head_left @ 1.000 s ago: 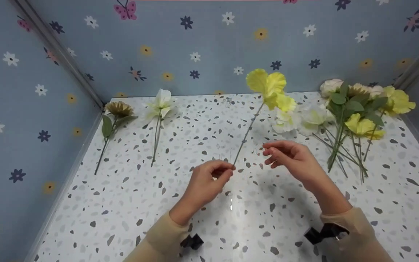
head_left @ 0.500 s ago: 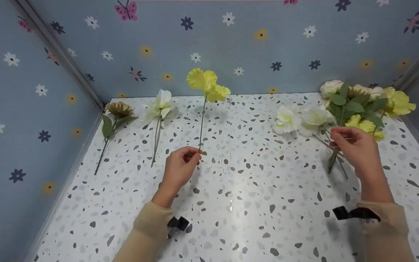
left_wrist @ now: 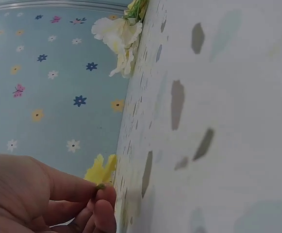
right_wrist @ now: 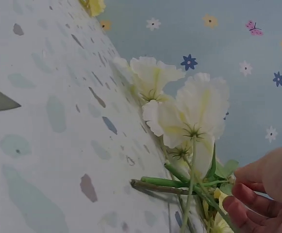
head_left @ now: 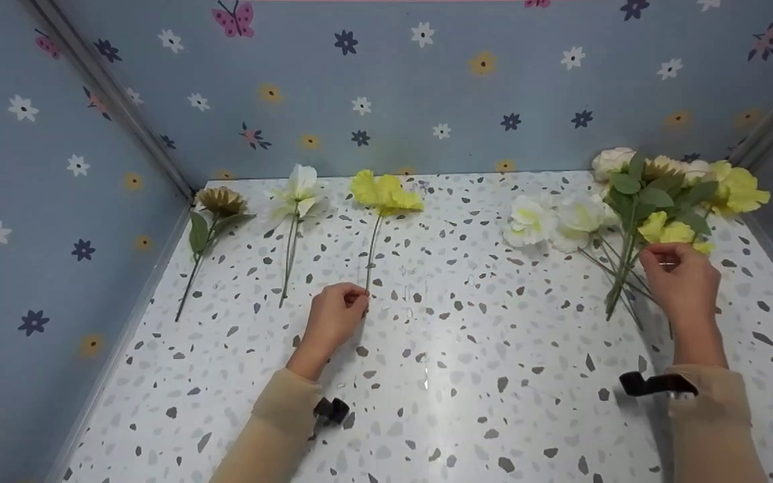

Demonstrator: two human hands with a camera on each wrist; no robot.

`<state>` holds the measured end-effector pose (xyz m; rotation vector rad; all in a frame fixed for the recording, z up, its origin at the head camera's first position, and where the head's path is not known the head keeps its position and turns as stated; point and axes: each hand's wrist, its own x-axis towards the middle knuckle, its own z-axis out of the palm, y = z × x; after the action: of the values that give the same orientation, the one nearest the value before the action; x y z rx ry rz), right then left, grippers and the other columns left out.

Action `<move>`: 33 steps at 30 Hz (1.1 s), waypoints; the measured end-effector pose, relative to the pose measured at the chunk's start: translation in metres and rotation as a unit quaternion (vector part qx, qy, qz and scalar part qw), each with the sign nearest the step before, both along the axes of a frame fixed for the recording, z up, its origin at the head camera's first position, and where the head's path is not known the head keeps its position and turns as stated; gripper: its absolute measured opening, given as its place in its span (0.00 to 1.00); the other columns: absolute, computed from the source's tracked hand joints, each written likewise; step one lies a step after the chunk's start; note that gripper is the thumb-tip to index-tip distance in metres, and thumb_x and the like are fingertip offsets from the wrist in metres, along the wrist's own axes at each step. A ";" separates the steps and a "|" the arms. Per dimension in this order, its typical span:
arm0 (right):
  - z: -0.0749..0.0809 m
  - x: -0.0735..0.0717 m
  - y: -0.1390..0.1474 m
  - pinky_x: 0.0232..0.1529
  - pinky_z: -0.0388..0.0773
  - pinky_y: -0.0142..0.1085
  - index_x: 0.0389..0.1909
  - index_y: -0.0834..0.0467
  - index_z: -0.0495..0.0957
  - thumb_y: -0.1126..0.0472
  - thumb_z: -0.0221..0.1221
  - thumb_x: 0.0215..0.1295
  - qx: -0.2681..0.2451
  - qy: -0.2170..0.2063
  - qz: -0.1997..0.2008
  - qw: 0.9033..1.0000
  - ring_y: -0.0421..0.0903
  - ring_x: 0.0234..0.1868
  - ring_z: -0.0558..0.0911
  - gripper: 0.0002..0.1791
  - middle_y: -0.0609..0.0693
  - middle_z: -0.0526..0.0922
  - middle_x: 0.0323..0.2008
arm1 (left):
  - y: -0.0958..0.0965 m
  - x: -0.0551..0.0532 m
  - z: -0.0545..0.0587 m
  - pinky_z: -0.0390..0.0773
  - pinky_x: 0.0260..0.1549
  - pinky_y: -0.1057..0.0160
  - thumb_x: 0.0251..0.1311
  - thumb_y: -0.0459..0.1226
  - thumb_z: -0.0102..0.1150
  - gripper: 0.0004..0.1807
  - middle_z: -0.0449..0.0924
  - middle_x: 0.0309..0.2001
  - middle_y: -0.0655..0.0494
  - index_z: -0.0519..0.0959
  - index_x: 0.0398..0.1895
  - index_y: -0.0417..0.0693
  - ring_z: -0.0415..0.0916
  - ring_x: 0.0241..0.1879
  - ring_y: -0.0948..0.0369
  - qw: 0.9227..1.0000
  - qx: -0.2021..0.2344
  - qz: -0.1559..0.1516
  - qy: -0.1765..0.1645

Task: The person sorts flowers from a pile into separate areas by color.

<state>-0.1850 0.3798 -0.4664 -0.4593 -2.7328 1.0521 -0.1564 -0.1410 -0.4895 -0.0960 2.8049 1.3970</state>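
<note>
Currently, a yellow flower (head_left: 386, 193) is pointing its head at the far edge of the speckled counter (head_left: 480, 376), left of that edge's middle. Its stem is running nearly straight away from the person, leaning slightly right, and the left hand (head_left: 334, 315) is pinching its near end between thumb and finger. Whether the petals are touching the counter, I cannot tell. Just to the flower's left, a white flower (head_left: 302, 184) is lying along much the same line; beyond it, a brown flower (head_left: 220, 201) is lying by the far left corner. The right hand (head_left: 685, 288) is staying well apart, reaching into the mixed flower pile (head_left: 655, 198) near the far right corner; its fingers are bending toward the thumb, but whether they are gripping a stem is not showing.
</note>
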 end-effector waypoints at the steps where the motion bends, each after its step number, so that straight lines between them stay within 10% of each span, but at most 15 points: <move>1: -0.001 -0.001 -0.001 0.39 0.74 0.35 0.68 0.63 0.81 0.45 0.55 0.84 0.001 0.002 0.002 1.000 0.46 0.49 0.78 0.28 0.62 0.84 0.58 | 0.000 0.000 0.000 0.83 0.38 0.60 0.74 0.31 0.63 0.07 0.88 0.35 0.51 0.90 0.45 0.38 0.83 0.34 0.58 1.000 -0.005 -0.002 -0.003; 11: -0.014 -0.009 -0.003 0.30 0.71 0.24 0.64 0.67 0.82 0.45 0.56 0.84 0.010 0.004 0.000 1.000 0.55 0.50 0.80 0.29 0.65 0.85 0.55 | 0.001 0.001 -0.003 0.83 0.42 0.55 0.74 0.32 0.63 0.08 0.87 0.35 0.51 0.89 0.46 0.38 0.81 0.36 0.56 0.999 -0.034 -0.007 -0.009; 19: -0.019 -0.015 -0.009 0.36 0.75 0.35 0.59 0.66 0.84 0.42 0.61 0.80 0.028 -0.019 -0.003 0.999 0.56 0.47 0.82 0.29 0.65 0.85 0.52 | 0.002 0.003 -0.002 0.79 0.38 0.58 0.67 0.31 0.66 0.07 0.83 0.31 0.54 0.88 0.44 0.38 0.77 0.31 0.59 0.999 -0.044 -0.014 -0.004; 33: -0.019 -0.023 -0.010 0.25 0.78 0.32 0.54 0.66 0.87 0.41 0.61 0.81 0.022 -0.029 -0.024 0.999 0.41 0.28 0.81 0.29 0.59 0.88 0.42 | 0.001 0.003 0.000 0.79 0.46 0.53 0.65 0.27 0.64 0.09 0.83 0.34 0.52 0.87 0.46 0.36 0.77 0.36 0.56 0.998 -0.066 -0.020 0.002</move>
<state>-0.2084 0.3695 -0.4855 -0.5548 -2.7736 0.9806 -0.1532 -0.1399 -0.4899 -0.0379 2.8834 1.2044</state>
